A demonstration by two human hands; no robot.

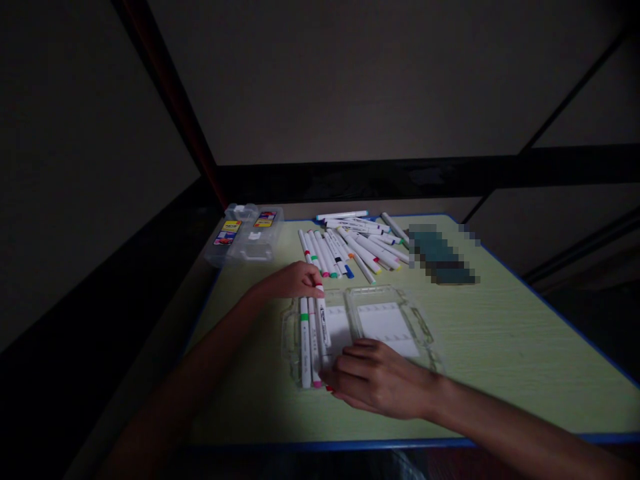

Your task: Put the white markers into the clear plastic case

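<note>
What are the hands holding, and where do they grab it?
A white marker, by its two ends: left hand at the far end, right hand at the near end.

Pixelated patch (443, 257): dark object at the far right of the table (500, 347) — blurred out, identity unreadable.
Markers in case (311, 340): lower ends hidden under the right hand (375, 377); upper caps partly covered by the left hand (297, 280).
Grip: whether either hand clasps a marker is concealed by its own fingers.
Closed boxes (247, 233): label print too small to read.
Forearms: both cut off by the lower edge.
Surroundings: too dark to resolve.
</note>
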